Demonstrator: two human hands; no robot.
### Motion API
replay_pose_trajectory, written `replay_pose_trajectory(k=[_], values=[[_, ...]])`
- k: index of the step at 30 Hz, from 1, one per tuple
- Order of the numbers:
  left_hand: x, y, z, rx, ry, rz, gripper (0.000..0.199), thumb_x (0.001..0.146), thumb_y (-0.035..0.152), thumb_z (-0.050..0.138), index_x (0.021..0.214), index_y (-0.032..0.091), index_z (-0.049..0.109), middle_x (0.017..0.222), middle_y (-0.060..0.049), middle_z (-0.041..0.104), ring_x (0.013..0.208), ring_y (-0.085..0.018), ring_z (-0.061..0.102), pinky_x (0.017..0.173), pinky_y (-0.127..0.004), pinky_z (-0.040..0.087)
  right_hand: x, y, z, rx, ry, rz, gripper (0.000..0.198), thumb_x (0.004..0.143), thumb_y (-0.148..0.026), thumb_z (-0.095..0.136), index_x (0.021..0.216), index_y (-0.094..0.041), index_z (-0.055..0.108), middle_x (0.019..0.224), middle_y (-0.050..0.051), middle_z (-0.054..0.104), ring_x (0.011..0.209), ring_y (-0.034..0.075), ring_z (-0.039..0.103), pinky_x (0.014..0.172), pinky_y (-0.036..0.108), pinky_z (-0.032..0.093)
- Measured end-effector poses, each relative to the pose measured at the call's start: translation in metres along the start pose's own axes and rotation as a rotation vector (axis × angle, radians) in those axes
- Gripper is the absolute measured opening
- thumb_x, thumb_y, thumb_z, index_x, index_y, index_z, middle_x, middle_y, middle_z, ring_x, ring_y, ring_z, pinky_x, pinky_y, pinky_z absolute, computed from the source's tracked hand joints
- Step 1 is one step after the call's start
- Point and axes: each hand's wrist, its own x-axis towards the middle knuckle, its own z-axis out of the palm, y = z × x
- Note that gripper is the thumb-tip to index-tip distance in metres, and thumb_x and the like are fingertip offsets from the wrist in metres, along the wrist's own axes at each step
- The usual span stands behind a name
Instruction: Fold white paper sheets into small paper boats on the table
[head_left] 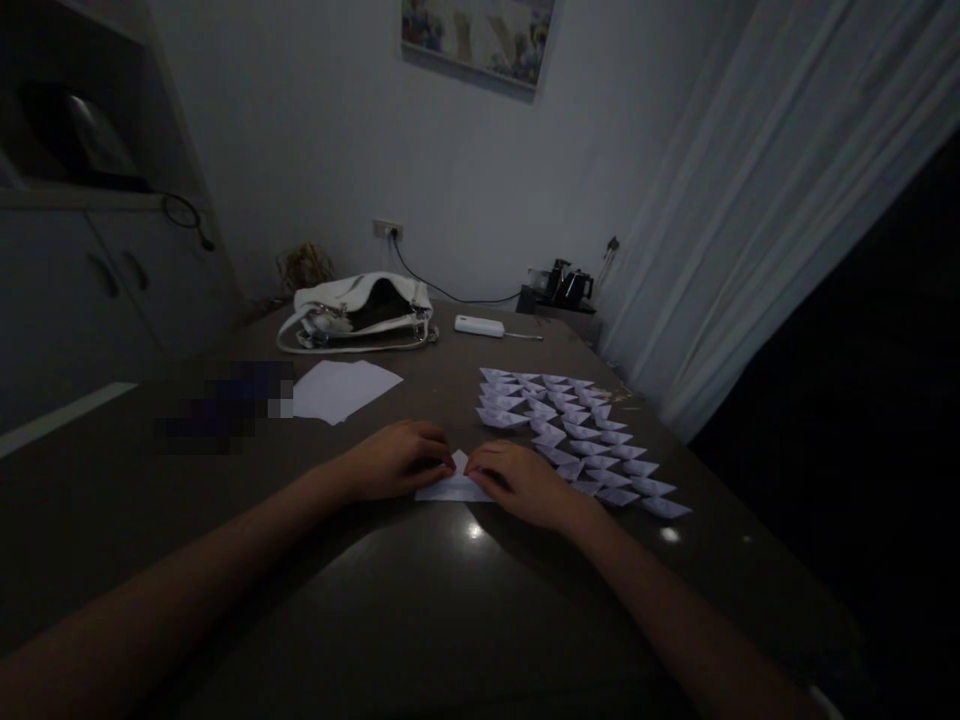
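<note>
A partly folded sheet of white paper [459, 490] lies on the dark table, its pointed top facing away from me and its straight edge towards me. My left hand [397, 460] is closed on its left side, thumb and fingertips at the sloping fold. On the other slope, my right hand [523, 480] pinches the paper the same way, the two sets of fingertips close together near the peak. Just beyond my right hand stand several rows of folded paper boats [570, 425]. A loose stack of white paper sheets [341, 390] lies beyond my left hand.
At the table's far end rest a white handbag [360, 312] and a white power bank [480, 326] with a short cable. A blurred-out patch [225, 405] covers something left of the sheets. A pale curtain [720, 200] hangs at the right; a kettle [576, 287] stands behind.
</note>
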Motion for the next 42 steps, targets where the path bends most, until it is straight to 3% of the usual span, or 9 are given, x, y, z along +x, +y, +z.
replay_pose_trajectory(k=[4,10,22,28,42], values=[[0.0,0.0,0.001,-0.011,0.002,-0.015,0.024,0.095,0.028,0.049,0.096,0.017,0.07,0.093,-0.008,0.064,0.085,-0.019,0.062,0.076,-0.027,0.045,-0.002,0.001,0.0,-0.004,0.005,0.002,0.018,0.09,-0.031,0.063,0.101,-0.017,0.066,0.1,0.007,0.066,0.093,0.019,0.06,0.08,0.029,0.045],[0.001,0.0,0.002,-0.012,0.012,-0.015,0.024,0.095,0.027,0.048,0.096,0.017,0.07,0.093,-0.008,0.064,0.085,-0.019,0.062,0.076,-0.027,0.046,0.001,-0.001,0.003,-0.034,0.032,0.04,0.01,0.091,-0.019,0.06,0.097,-0.017,0.067,0.096,0.006,0.066,0.087,0.017,0.06,0.076,0.027,0.044],[0.0,0.001,0.001,-0.009,0.006,-0.038,0.023,0.095,0.025,0.048,0.095,0.016,0.069,0.093,-0.008,0.064,0.085,-0.019,0.062,0.075,-0.027,0.045,0.006,0.002,0.013,-0.013,0.125,0.1,0.007,0.09,-0.021,0.062,0.088,-0.017,0.067,0.087,0.003,0.064,0.079,0.015,0.059,0.068,0.024,0.041],[-0.001,-0.002,0.003,0.008,0.013,0.0,0.027,0.09,0.041,0.058,0.097,0.017,0.069,0.094,-0.007,0.064,0.084,-0.02,0.063,0.072,-0.026,0.045,0.007,0.001,0.013,0.005,0.124,0.098,0.005,0.09,-0.019,0.063,0.087,-0.017,0.067,0.086,0.003,0.064,0.079,0.015,0.058,0.068,0.024,0.041],[-0.001,0.0,0.0,0.03,-0.011,-0.042,0.02,0.09,0.035,0.058,0.093,0.018,0.068,0.09,-0.006,0.064,0.082,-0.02,0.063,0.072,-0.027,0.045,0.004,0.0,0.013,0.044,0.146,0.12,0.007,0.085,-0.022,0.066,0.091,-0.019,0.063,0.088,0.001,0.06,0.076,0.014,0.056,0.067,0.024,0.04]])
